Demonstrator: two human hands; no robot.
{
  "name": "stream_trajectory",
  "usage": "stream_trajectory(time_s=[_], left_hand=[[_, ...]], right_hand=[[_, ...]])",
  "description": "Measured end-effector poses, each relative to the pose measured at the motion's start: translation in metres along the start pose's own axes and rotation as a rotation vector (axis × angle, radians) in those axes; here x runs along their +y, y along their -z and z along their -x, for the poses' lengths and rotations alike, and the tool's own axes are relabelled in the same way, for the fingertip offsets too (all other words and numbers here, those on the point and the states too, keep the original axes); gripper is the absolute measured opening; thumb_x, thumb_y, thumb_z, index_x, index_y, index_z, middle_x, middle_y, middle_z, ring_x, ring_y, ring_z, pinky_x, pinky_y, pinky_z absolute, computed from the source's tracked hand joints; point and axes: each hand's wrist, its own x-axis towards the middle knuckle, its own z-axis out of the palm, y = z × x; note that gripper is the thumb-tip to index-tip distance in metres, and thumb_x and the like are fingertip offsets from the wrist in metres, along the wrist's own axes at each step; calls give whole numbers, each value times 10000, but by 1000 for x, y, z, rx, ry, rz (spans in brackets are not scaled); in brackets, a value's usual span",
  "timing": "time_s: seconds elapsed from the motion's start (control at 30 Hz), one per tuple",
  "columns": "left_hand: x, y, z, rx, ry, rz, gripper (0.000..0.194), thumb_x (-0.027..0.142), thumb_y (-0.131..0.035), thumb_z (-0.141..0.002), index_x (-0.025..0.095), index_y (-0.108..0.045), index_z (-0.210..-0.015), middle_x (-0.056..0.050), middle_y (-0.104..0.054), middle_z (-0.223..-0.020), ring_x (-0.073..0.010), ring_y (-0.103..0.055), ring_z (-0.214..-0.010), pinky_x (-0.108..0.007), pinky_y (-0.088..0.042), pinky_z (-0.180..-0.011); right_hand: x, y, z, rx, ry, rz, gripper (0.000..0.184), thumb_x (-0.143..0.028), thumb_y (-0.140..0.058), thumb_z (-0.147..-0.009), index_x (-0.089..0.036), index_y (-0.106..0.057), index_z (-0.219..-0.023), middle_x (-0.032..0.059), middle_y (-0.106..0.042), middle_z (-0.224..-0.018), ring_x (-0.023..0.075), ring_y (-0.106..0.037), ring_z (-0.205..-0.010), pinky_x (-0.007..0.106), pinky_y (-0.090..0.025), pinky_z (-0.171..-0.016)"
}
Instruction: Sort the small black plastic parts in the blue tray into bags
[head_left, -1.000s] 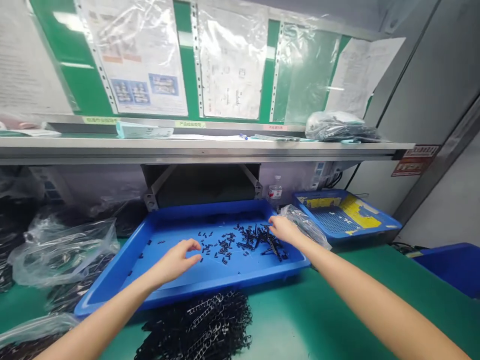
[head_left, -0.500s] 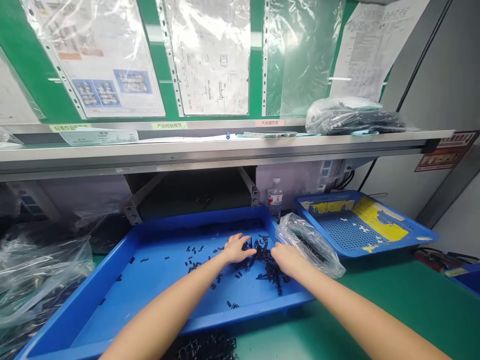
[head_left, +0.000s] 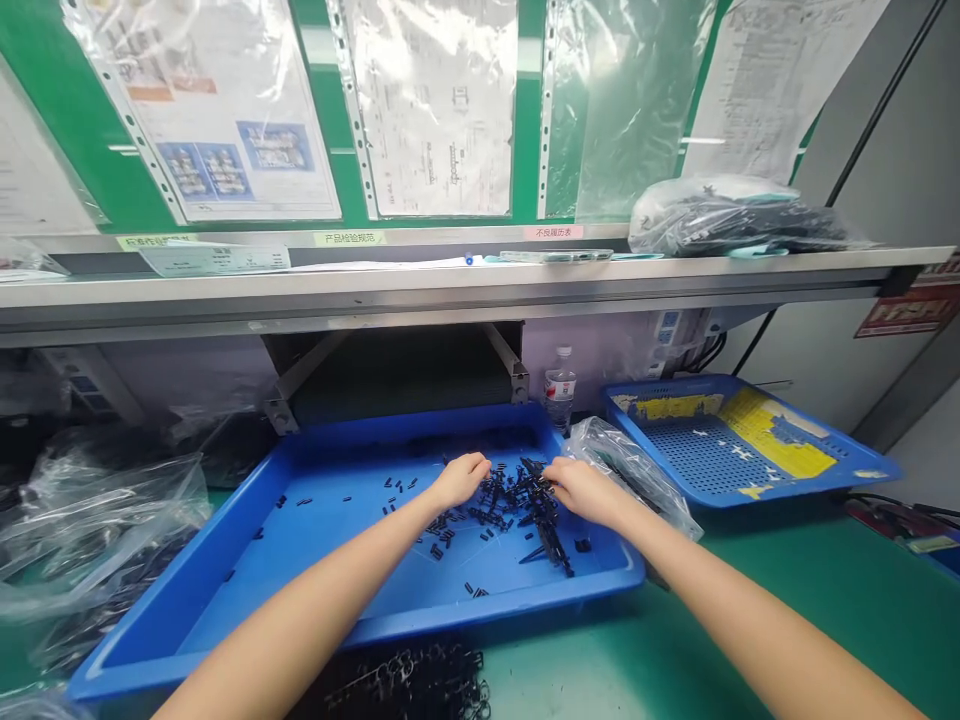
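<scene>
1. One dark heap (head_left: 420,685) of thin parts, some ring-shaped in outline, sits closest to me on the green desk (head_left: 570,660), just outside the tray.
2. Next, the blue tray (head_left: 495,605), and here's where I'm looking: small black pieces (head_left: 437,550) scattered over its floor, thickest toward the right, with longer black parts (head_left: 553,545) bunched at the right end.
3. Handling call from my remote seat: they look like stiff, very light plastic, probably slick and quick to skitter. I'd pinch the small ones across their sides, fingertips only; the long ones I'd take near an end, since they look ready to snag and a hard tug might snap the thin sections.
4. Now the hands! My left hand (head_left: 459,480) is over the tray, fingers curled in at the pieces; whether anything is inside, I can't tell from here. My right hand (head_left: 579,487) has its fingertips drawn together right at the bunch; a grip is possible, but the fingers hide it.
5. Just beyond the right hand, a clear bag (head_left: 637,470); further back, a bottle (head_left: 559,388) and a perforated blue basket (head_left: 679,455).
6. Farthest, the shelf (head_left: 412,300) carries a wrapped bundle (head_left: 739,220), sleeved sheets (head_left: 442,110) behind.
</scene>
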Motion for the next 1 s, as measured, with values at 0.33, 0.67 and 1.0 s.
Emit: stream_trajectory(time_s=[0.33, 0.67, 1.0], left_hand=[[-6, -11, 25, -139, -37, 89, 195, 291, -486, -778, 164, -524, -921, -37, -602, -930, -177, -564, -814, -262, -429, -748], [-7, -26, 29, -122, 20, 41, 236, 211, -500, -775, 143, -436, -992, -41, -622, -811, -178, -588, -741, -256, -442, -678], [-2, -23, 36, -79, 16, -165, 212, 225, -410, -858, 177, -510, -1039, -54, -623, -799, -232, -584, -817, -295, -436, -694]], right_hand=[[0, -10, 12, -1, 35, -198, 204, -46, -497, -785, -143, -605, -928, 82, -604, -930, 204, -556, -900, 268, -398, -783], [-3, -25, -15, 9, -174, -408, 448, -170, -531, -825, -76, -376, -1235, 137, -567, -1058, 191, -572, -895, 283, -423, -773], [-8, -26, -49, -133, -195, -513, 463, -257, -558, -830, -118, -399, -1242, -5, -591, -682, 104, -529, -485, 214, -438, -470]])
